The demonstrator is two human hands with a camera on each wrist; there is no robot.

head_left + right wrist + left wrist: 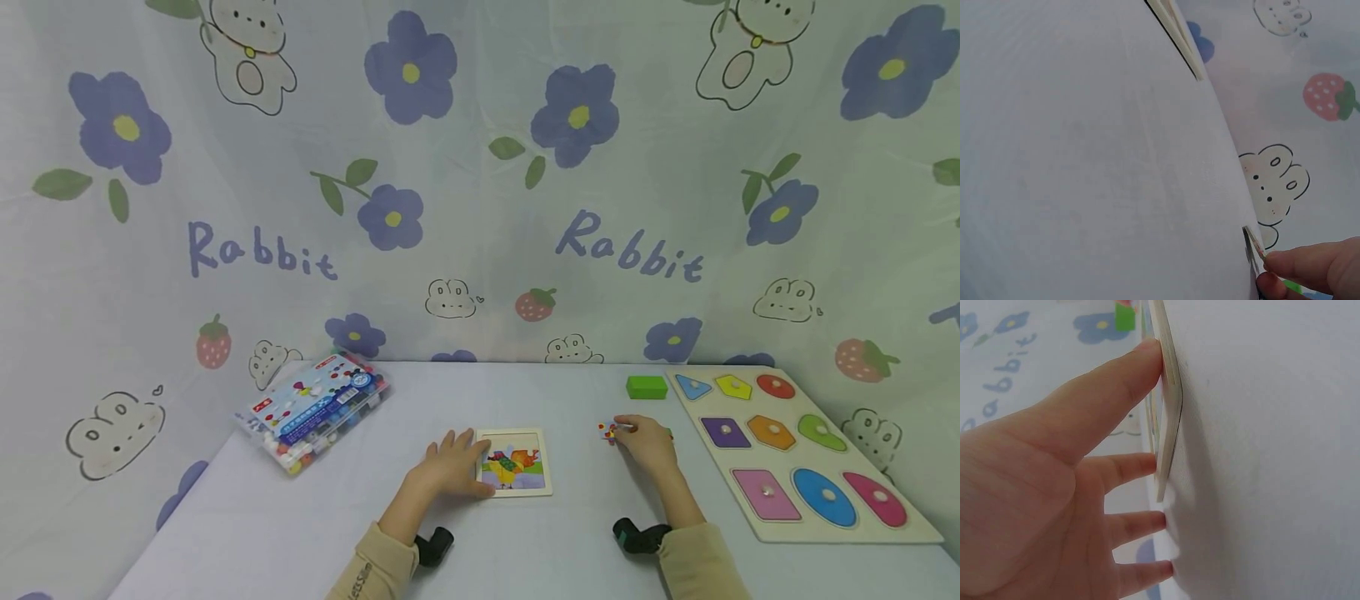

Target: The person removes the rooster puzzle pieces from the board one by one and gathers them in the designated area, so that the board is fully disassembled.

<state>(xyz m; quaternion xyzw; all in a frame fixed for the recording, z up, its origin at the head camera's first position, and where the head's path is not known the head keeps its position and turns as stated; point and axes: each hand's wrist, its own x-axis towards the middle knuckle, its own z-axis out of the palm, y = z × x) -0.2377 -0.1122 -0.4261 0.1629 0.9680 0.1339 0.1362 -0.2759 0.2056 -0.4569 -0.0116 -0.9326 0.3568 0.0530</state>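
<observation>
In the head view, a small square wooden picture puzzle point(514, 442) lies on the table, with part of a colourful bird picture in its frame and a bare strip along the top. My left hand point(452, 469) rests at its left side, fingers spread, thumb and index finger touching the frame. The left wrist view shows the thumb point(1138, 365) against the frame's edge point(1171, 419). To the right of the puzzle, my right hand point(647, 446) pinches a small colourful puzzle piece point(606, 430) between thumb and fingers. That piece appears edge-on in the right wrist view, tilted off the table.
A clear case of coloured markers point(318, 408) lies at the back left. At the back right sits a green block point(647, 387), beside a large wooden shape board point(761, 492) with several knobbed pieces. A printed cloth point(480, 208) hangs behind the table.
</observation>
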